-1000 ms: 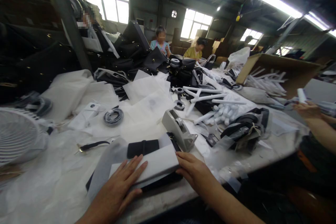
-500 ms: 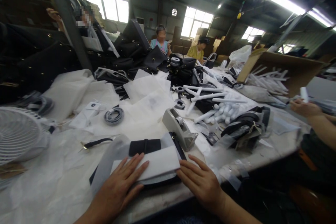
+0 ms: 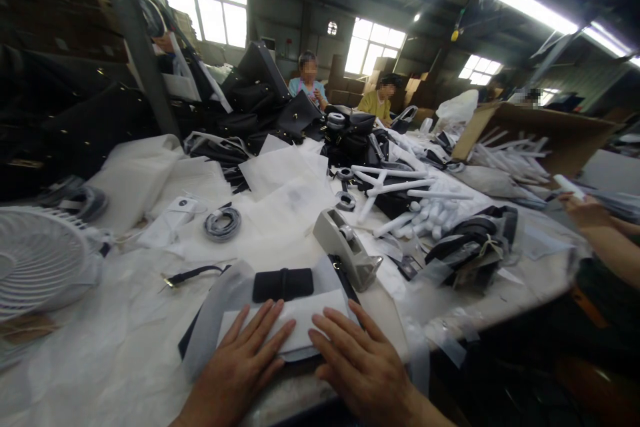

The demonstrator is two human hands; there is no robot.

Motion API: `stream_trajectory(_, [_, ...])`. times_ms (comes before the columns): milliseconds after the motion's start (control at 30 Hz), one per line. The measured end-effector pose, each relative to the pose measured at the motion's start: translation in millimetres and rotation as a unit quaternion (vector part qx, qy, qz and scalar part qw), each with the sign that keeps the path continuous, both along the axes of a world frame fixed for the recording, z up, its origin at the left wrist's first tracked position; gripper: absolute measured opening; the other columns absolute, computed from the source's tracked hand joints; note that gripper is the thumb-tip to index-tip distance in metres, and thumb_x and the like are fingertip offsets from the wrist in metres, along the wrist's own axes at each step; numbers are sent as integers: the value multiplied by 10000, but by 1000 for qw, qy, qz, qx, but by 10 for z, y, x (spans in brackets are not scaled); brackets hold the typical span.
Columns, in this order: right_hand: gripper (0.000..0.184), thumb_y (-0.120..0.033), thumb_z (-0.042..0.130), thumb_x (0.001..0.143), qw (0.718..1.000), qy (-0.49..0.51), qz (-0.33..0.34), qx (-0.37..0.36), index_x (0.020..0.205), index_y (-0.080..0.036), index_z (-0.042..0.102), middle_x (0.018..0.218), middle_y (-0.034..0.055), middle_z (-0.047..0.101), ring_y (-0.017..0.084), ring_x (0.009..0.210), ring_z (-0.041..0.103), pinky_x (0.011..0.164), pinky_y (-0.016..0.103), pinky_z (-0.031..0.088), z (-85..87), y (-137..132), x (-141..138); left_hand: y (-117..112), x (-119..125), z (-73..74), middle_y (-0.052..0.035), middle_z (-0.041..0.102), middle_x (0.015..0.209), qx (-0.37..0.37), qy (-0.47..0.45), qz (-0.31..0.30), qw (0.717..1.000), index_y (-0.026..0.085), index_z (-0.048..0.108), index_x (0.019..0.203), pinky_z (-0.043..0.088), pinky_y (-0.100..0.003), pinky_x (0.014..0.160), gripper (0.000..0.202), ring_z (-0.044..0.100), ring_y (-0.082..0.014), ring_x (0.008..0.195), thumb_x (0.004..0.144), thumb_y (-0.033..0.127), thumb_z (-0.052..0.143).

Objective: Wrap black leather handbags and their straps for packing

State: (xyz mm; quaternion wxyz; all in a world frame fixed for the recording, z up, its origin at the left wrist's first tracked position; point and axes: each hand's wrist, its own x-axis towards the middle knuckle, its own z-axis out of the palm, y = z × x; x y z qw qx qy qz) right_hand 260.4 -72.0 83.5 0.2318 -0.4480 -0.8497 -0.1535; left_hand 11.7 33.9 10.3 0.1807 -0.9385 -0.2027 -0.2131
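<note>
Directly in front of me lies a black bag [image 3: 188, 340] with a sheet of translucent tissue [image 3: 213, 320] over it. A folded white foam sheet [image 3: 300, 310] rests across its near part. My left hand [image 3: 245, 353] is flat on the left half of that sheet, fingers spread. On the right half lies my right hand [image 3: 363, 360], its fingers stretched out and pointing up to the left. Just beyond the fingertips sits a small black wallet-like piece [image 3: 283, 284] with a band around its middle. A black strap [image 3: 343, 273] with a gold buckle runs along the bag's right side.
A grey tape dispenser [image 3: 345, 247] stands behind the bag. To its left are a coiled wrapped strap [image 3: 222, 223] and a white fan [image 3: 40, 267]. White foam tubes [image 3: 435, 213] pile up beyond. At right, a co-worker's hand [image 3: 587, 210] holds a white tube.
My right hand has moved left from the foam sheet's right edge onto its top. My left hand has shifted slightly right. The view has moved a little.
</note>
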Motion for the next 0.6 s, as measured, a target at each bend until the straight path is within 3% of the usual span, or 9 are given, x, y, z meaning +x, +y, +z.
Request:
stream_trajectory(67, [550,-410,545,978,996,-56,-7,-69,1457,-161,437,1502,72,457,254,1404,382,1213,440,247,-143,117,-28,0,-9,-1,-94,448,1518,4,-3,1,1000,248,382,1481,326,-452,1153,536,471,-258,1355,975,377,503])
stream_trajectory(133, [596,-419,505,994,989,-79,-18,-122,1520,-208,322,1567,38,348,249,1450,295,1200,428,285,-315,197,-10,2,-23,-6,-77,437,1527,11,0,-10,1000,229,418,1460,186,-474,1211,510,423,-249,1389,974,350,514])
stream_trajectory(233, [572,-364,468,1015,984,-90,-20,-151,1538,-246,267,1591,0,288,231,1467,253,1203,427,281,-495,224,44,-5,-35,-4,-35,447,1523,32,6,-43,999,204,476,1418,54,-513,1229,459,322,-242,1443,972,305,518])
stream_trajectory(333, [571,-343,457,1018,984,-91,-25,-153,1542,-241,253,1598,-2,264,231,1472,238,1202,431,283,-539,201,61,-33,-14,28,-22,496,1488,57,-1,-26,998,209,523,1382,35,-554,1227,396,255,-236,1470,995,252,446])
stream_trajectory(467, [592,-316,474,1010,985,-95,-27,-141,1545,-217,239,1598,25,264,247,1467,249,1186,445,314,-550,194,43,-29,20,93,-42,584,1408,70,6,-5,998,199,570,1341,46,-487,1237,440,453,-200,1364,982,108,333])
stream_trajectory(533, [592,-302,484,1005,987,-93,-24,-126,1541,-194,256,1591,49,283,261,1464,255,1172,453,338,-570,201,42,15,7,102,-47,596,1396,66,26,-24,997,197,567,1345,55,-423,1236,429,522,-180,1303,996,156,320])
stream_trajectory(600, [582,-298,486,1003,990,-87,-23,-110,1533,-173,280,1577,75,316,270,1459,265,1157,459,360,-590,207,51,75,-26,68,-56,580,1412,59,40,-43,997,196,550,1363,79,-390,1230,417,521,-184,1306,1015,302,347])
